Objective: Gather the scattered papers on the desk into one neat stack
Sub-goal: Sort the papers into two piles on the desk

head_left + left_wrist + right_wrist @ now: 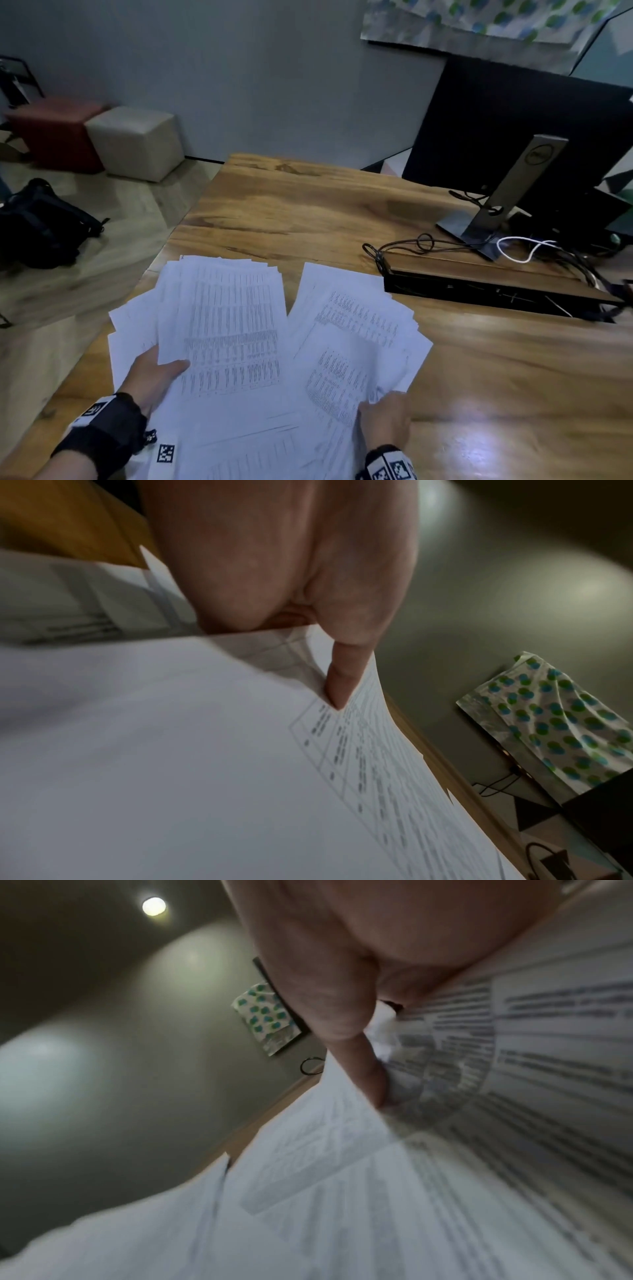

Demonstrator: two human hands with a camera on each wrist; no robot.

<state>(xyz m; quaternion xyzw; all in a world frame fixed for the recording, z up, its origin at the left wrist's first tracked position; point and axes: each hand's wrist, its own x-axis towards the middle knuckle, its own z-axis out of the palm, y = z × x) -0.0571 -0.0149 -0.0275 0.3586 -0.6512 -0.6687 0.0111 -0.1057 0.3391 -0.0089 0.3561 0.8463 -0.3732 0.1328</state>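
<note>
Wooden desk (pixel 308 212) bears papers (pixel 233 308), monitor (pixel 513 113).

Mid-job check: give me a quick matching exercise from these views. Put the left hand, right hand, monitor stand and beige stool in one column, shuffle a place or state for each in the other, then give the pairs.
Things:
1. left hand
2. right hand
3. monitor stand
4. beige stool

Places or states:
A. on the floor by the wall, beside a red stool
B. gripping the fanned bunch of papers at the desk's left edge
C. pinching sheets at the near right of the paper spread
D. on the desk at the far right, cables looped at its base

Pairs: 1-B, 2-C, 3-D, 4-A
</note>
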